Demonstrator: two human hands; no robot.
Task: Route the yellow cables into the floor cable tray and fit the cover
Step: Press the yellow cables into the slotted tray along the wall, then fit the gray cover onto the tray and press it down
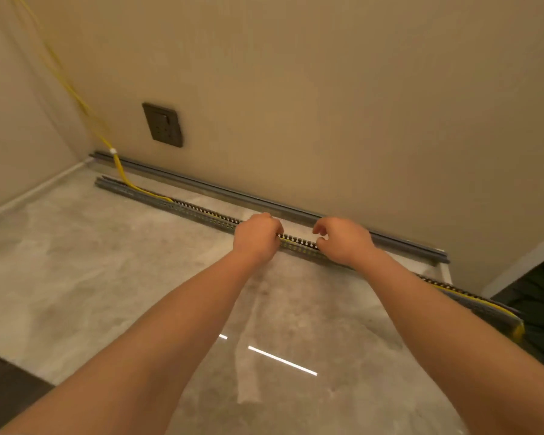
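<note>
A long grey slotted cable tray (198, 212) lies on the floor, running from back left to front right. Yellow cables (76, 92) drop down the wall corner, pass a white tie (112, 150) and run inside the tray, showing again at its right end (484, 301). The grey cover strip (220, 191) lies along the wall base behind the tray. My left hand (256, 238) rests on the tray with fingers curled over its top edge. My right hand (343, 240) sits a little to the right, fingers pinched at the tray's teeth. What the fingertips hold is hidden.
A dark wall socket (163, 124) sits low on the beige wall. The polished grey floor (107, 262) reflects a ceiling light (281, 361). A dark doorway and darker flooring (534, 296) lie at the far right, and a dark floor strip (7, 390) at the lower left.
</note>
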